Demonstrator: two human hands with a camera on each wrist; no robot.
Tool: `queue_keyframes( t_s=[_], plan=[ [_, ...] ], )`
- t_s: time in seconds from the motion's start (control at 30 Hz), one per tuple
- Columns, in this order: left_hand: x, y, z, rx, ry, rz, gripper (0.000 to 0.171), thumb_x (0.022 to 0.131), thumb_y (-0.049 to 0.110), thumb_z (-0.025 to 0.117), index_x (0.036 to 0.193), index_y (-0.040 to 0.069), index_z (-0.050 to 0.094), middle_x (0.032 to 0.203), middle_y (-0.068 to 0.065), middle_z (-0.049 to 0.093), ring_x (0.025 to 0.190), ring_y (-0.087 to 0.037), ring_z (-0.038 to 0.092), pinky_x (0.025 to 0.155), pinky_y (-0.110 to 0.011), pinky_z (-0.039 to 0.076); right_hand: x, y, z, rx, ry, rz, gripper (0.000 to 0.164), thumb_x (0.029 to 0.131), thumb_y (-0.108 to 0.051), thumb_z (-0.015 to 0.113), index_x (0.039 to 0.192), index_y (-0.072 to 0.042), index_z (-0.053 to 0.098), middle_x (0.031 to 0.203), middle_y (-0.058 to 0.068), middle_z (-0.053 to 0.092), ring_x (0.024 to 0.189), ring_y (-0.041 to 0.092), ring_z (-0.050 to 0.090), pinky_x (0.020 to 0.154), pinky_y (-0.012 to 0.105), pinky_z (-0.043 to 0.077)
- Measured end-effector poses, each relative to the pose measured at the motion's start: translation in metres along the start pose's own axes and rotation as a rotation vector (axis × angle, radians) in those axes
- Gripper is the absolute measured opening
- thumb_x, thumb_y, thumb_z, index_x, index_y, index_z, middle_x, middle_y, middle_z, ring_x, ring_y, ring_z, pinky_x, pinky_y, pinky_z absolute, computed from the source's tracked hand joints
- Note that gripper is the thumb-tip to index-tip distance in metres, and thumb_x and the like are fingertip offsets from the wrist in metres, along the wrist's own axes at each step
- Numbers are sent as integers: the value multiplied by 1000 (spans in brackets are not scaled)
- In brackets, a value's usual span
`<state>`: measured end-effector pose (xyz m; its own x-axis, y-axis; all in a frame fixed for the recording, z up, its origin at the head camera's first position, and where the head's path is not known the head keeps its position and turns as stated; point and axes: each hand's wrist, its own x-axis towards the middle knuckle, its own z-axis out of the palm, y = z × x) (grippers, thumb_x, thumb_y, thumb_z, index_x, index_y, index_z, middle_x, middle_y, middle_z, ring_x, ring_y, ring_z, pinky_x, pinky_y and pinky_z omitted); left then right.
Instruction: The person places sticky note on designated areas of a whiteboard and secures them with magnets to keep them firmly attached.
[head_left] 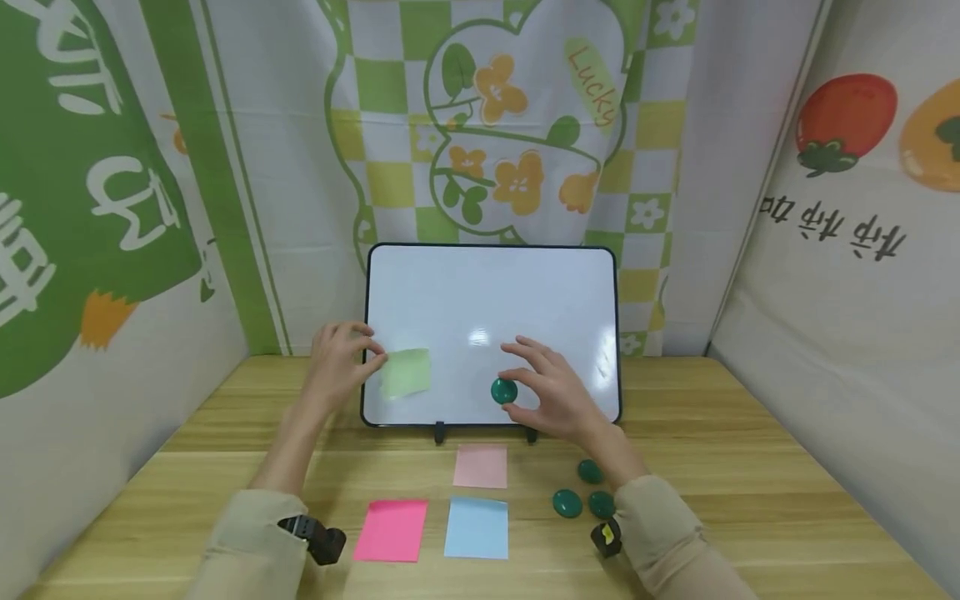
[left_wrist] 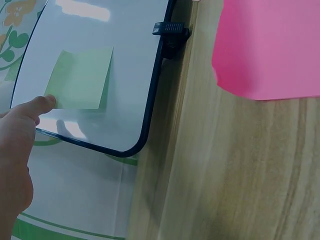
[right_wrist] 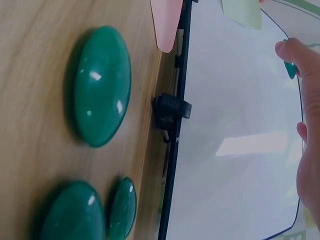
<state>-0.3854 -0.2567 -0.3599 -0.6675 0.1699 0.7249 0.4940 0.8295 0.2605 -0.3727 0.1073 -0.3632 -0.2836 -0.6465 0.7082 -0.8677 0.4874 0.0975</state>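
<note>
The left hand's [head_left: 339, 367] thumb and forefinger pinch the upper left corner of a pale green note [head_left: 406, 372], which lies against a whiteboard [head_left: 480, 292] near its lower left corner. The right hand's [head_left: 551, 392] thumb and forefinger grip a round green disc [head_left: 504, 391] by its rim, the other fingers spread; whether the disc touches the board cannot be told. The note is probably light, soft and easily creased, best held by a corner. The disc looks smooth, hard and perhaps slippery, so its rim is the place to hold.

The board stands on black feet [head_left: 439, 432] toward the back edge of a wooden bench [head_left: 742, 508]. Nearer the bench's front edge lie a bright pink note [head_left: 391, 531], a blue note [head_left: 477, 528] and, behind it, a pale pink note [head_left: 481, 466]. Three more discs [head_left: 567, 503] rest close beside the right forearm, where a lowered sleeve could nudge them.
</note>
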Motion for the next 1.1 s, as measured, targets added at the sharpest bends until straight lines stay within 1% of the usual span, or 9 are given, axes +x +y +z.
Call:
queue_keyframes(
  t_s=[0.2,0.33,0.4,0.57,0.67,0.77,0.87,1.0,1.1],
  plan=[
    [13,4,0,18,0,15,10,84,15,79,81,7,75,108,-15,63,106,-38,49,95,-57,35,13,-5,6,-47,33,-23,39,78,-28,82,111,-11,71,144,12,53,140,35,42,107,53,43],
    [19,7,-2,15,-19,-3,9,85,16,78,81,8,75,109,-14,61,108,-38,47,93,-56,35,21,-9,9,-55,44,-16,38,79,-28,81,112,-11,71,145,10,52,142,34,40,109,52,41],
    [22,7,-2,21,-17,-2,9,85,16,78,81,8,75,111,-14,60,110,-38,46,94,-56,35,25,-11,10,-56,47,-12,38,80,-27,81,113,-11,71,145,10,52,142,34,39,109,52,41],
    [26,5,0,74,16,53,9,83,16,79,80,9,75,120,-16,60,116,-41,46,99,-59,34,32,-13,13,-55,49,-1,37,79,-27,81,111,-11,72,145,10,53,141,36,40,110,52,40],
    [29,5,0,85,35,73,9,83,16,80,80,9,75,122,-18,60,118,-42,45,101,-60,33,36,-14,15,-69,39,2,38,78,-29,82,109,-11,72,146,9,52,141,36,40,111,52,40],
    [31,6,-2,79,38,64,9,83,15,80,80,8,75,123,-18,59,120,-42,44,103,-60,32,40,-15,17,-79,34,5,37,78,-29,82,110,-12,72,147,9,51,142,35,39,110,51,40],
    [31,5,-1,99,26,58,9,83,16,79,80,8,75,123,-17,59,120,-41,43,104,-59,31,44,-16,19,-81,45,4,37,78,-28,82,110,-12,71,146,10,52,142,35,40,109,51,42],
    [31,3,4,139,9,39,10,84,18,79,81,9,75,123,-16,59,120,-40,43,104,-58,32,47,-16,21,-110,48,1,38,78,-29,82,110,-11,71,145,11,53,141,37,41,107,52,43],
    [32,3,8,147,9,30,11,86,19,78,82,9,75,122,-16,58,120,-40,43,104,-57,32,50,-15,20,-133,38,11,38,78,-28,83,110,-12,71,145,11,54,141,36,41,107,52,43]
  ],
)
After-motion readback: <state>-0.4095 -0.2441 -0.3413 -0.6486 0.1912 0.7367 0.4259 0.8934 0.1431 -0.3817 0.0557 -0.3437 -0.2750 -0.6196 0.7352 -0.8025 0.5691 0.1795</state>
